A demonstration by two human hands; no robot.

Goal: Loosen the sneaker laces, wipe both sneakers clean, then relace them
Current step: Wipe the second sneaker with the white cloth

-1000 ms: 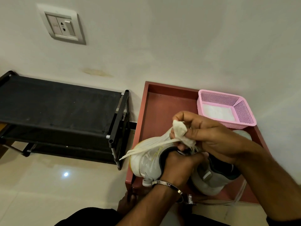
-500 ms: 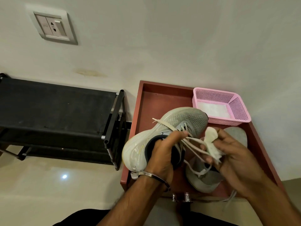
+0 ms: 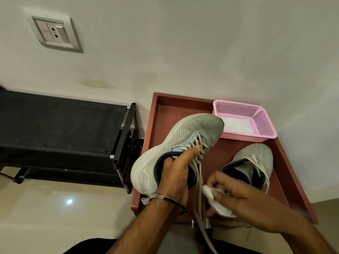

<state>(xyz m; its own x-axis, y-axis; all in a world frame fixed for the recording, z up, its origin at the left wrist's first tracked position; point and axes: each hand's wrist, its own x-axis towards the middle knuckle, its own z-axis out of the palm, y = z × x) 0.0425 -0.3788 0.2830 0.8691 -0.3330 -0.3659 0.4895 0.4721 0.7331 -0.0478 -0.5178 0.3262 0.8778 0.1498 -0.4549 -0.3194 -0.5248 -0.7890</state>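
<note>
My left hand grips a pale grey sneaker by its dark collar, fingers inside the opening and thumb on the tongue, holding it tilted above the red tray. Its loose beige laces hang down past the tray's front edge. My right hand holds a white crumpled wipe just right of the hanging laces. The second sneaker lies on the tray to the right, with its laces slack.
A pink mesh basket holding white wipes sits at the tray's back right corner. A black shoe rack stands to the left against the wall. A wall socket is at upper left. Pale tiled floor lies below the rack.
My right hand with the wipe has dropped from the lace area down toward the tray's front. The held sneaker has turned so its toe and laces show fully, and the laces now hang free.
</note>
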